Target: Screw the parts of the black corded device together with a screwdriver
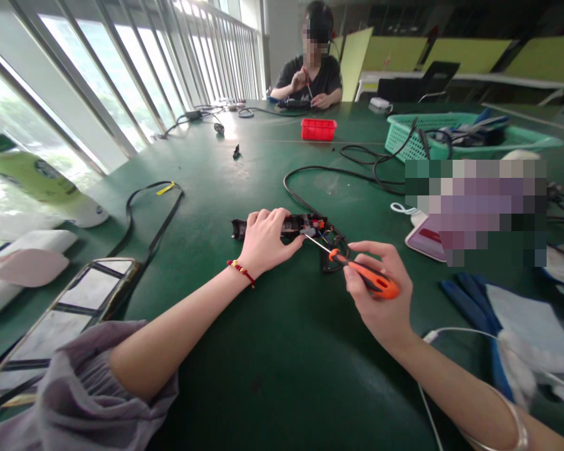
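Observation:
My left hand (269,241) is closed over a long black corded device (294,225), pressing it to the table. At the device's right end its inside is bare, with small coloured wires and a red part showing. My right hand (385,282) grips an orange and black screwdriver (367,275) by its handle. The screwdriver's thin shaft slants up and left, and its tip meets the device's opened end beside my left thumb. Whether the tip sits in a screw is too small to tell. A black cord (305,203) runs from that end and loops away behind.
Across the green table (263,369) a person (310,78) holds a screwdriver over another black device. A red basket (318,129) and a green basket (474,141) with cords stand farther back. Blue-white gloves (521,313) lie right; a strapped phone-like case (70,307) and bottle (42,181) left.

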A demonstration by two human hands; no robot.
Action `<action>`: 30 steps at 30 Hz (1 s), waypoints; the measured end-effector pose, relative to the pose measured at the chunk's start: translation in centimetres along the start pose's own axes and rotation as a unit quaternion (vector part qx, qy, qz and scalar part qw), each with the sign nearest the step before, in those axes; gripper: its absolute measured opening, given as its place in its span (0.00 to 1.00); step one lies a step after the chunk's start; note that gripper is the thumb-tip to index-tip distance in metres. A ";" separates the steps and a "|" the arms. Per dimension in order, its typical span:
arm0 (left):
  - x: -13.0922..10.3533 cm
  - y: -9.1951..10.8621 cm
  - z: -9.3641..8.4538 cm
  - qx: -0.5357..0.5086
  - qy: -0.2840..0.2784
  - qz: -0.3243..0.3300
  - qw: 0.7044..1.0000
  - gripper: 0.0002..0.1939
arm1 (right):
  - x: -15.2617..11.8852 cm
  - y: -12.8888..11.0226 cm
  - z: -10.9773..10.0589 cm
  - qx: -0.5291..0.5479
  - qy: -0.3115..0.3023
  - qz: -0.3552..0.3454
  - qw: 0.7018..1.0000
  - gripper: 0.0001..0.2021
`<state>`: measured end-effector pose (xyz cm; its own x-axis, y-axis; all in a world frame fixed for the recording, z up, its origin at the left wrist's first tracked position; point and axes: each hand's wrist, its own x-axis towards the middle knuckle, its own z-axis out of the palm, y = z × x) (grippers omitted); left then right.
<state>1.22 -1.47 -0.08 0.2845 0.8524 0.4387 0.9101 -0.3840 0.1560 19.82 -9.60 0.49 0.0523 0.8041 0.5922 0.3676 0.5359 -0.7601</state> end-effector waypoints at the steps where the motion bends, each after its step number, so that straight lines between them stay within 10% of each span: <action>1: 0.0 0.0 0.0 0.000 0.001 0.001 1.000 0.21 | 0.0 0.1 0.0 0.008 0.010 -0.015 1.000 0.13; 4: 0.0 0.0 0.0 0.000 0.002 0.001 1.000 0.21 | 0.0 0.2 0.0 0.033 0.004 -0.029 0.999 0.23; 16: 0.0 -0.1 0.1 0.001 -0.002 0.002 1.000 0.21 | 0.2 0.5 -0.5 -0.017 0.022 -0.007 1.000 0.03; 30: 0.1 0.0 0.0 -0.008 -0.009 -0.001 1.000 0.21 | 0.3 1.3 -0.7 -0.005 0.070 0.043 0.997 0.06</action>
<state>1.21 -1.39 -0.10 0.2879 0.8593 0.4228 0.9059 -0.3875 0.1709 20.99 -8.85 -0.13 0.2138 0.8027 0.5567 0.3659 0.4626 -0.8075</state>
